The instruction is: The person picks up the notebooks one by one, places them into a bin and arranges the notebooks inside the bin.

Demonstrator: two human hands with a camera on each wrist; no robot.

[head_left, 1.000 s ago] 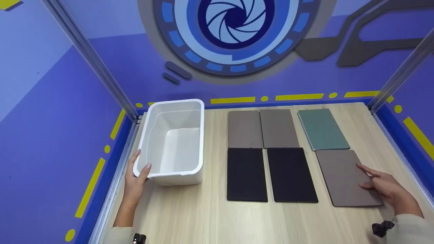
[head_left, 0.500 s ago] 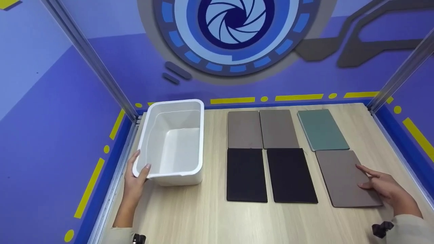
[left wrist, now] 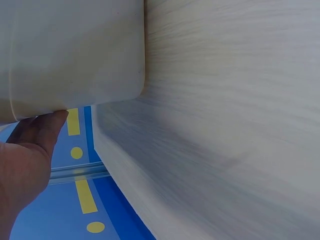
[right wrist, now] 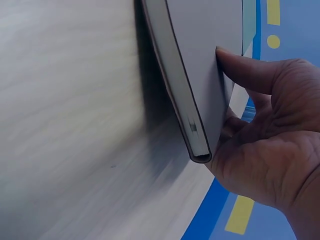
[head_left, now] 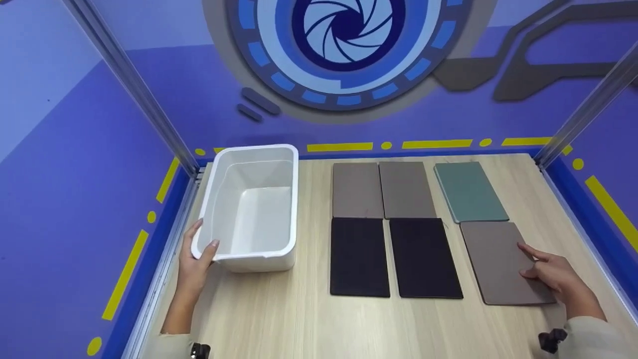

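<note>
Fingers of the right hand (head_left: 554,273) grip the near brown book (head_left: 498,264); the left hand (head_left: 194,263) grips the bin (head_left: 261,264). Apparently a pick-up step; lifting would need a steady pinch.

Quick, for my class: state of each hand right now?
Left hand: closed, gripping the white bin at its near-left corner.
Right hand: closed, holding the front brown notebook by its edge.

Booth-like workspace: metal corner posts (head_left: 133,85), printed walls (head_left: 65,199)
</note>
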